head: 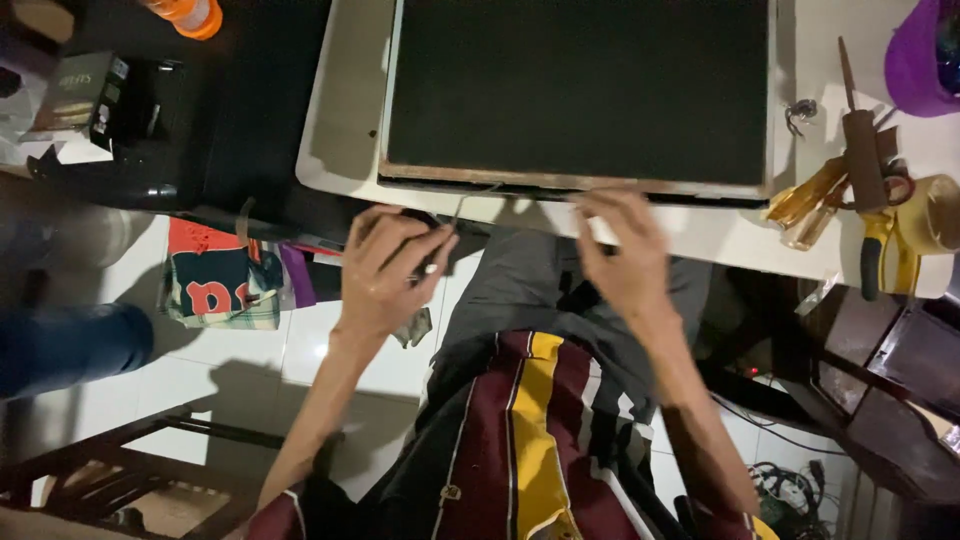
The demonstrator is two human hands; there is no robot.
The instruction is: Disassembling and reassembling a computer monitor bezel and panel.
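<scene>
1 blk panel (578, 90), 1 purple bowl (918, 55), 2 hands.

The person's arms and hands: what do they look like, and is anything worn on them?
Both forearms are bare. No gloves, rings or watch show on the left hand or the right hand, whose fingers are blurred. Short sleeves of a striped shirt, maroon, yellow and dark, begin near the elbows.
</scene>
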